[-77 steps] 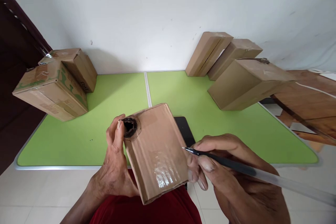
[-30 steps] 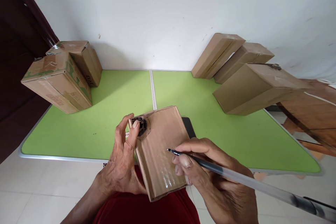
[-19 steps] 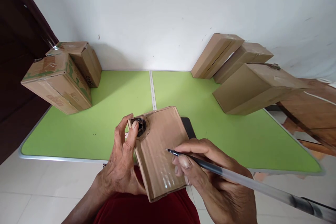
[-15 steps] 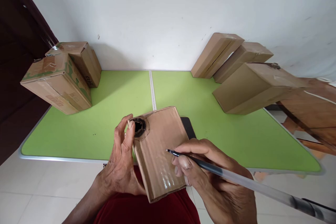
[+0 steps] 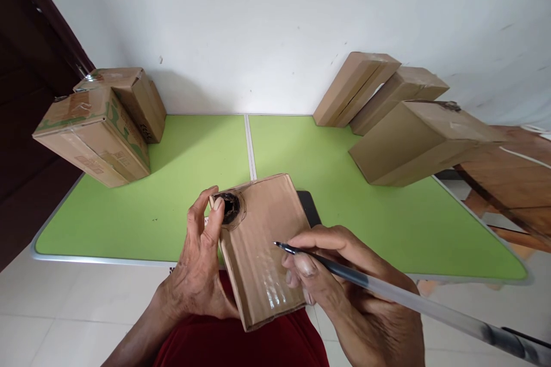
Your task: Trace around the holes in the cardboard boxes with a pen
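Observation:
My left hand (image 5: pixel 200 261) grips the left side of a small, flat cardboard box (image 5: pixel 262 229), its thumb beside a dark round hole (image 5: pixel 231 207) in the upper left corner. Pen lines ring that hole. Between the thumb and fingers of my right hand (image 5: pixel 348 292) is a pen (image 5: pixel 387 292) with a dark grip and a clear barrel. Its tip points at the middle of the box face; whether it touches the cardboard I cannot tell. The box is tilted towards me at the table's front edge. Behind its right edge a flat black object (image 5: pixel 309 209) shows in part.
A green folding table (image 5: pixel 198 166) with a metal rim stands against a white wall. Two cardboard boxes, a printed one (image 5: pixel 92 140) and a plainer one (image 5: pixel 133 97), are at the left. Three more, the nearest (image 5: pixel 400 146) largest, stand at the right beside a wooden chair (image 5: pixel 516 183).
Almost nothing differs. My right hand and the pen have shifted very slightly, and the left thumb sits a touch further over the hole's edge.

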Demonstrator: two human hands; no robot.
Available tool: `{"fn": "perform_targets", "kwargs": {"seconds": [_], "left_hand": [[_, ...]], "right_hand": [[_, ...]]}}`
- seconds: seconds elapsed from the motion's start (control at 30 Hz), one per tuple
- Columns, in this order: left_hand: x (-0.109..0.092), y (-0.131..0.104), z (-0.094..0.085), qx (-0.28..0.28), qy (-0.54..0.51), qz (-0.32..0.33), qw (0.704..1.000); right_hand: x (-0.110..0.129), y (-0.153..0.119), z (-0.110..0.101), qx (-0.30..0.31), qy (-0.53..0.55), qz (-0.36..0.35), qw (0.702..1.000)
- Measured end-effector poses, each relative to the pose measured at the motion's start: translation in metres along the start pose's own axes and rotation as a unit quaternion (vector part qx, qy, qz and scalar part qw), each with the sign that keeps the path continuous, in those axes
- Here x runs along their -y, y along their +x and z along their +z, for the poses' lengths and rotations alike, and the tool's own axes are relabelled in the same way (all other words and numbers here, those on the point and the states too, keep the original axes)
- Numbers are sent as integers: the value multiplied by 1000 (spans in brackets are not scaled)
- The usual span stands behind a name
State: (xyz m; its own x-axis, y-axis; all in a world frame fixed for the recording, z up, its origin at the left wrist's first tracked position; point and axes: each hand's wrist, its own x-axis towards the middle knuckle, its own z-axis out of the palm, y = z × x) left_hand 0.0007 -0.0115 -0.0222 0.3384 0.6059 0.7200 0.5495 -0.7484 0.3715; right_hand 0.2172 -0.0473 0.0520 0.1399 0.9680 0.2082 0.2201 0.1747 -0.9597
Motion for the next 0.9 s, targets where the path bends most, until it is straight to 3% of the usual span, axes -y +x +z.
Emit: {"fn": "perform_targets", "kwargs": {"seconds": [0.6,0.9], "left_hand": [[0,0,1,-11,2,-1,1000],[3,-5,3,-10,-3,-20,1000]], "right_hand": [[1,1,2,-1,-6,-5,1000],[-6,8,0,28,-35,-86,995]]}}
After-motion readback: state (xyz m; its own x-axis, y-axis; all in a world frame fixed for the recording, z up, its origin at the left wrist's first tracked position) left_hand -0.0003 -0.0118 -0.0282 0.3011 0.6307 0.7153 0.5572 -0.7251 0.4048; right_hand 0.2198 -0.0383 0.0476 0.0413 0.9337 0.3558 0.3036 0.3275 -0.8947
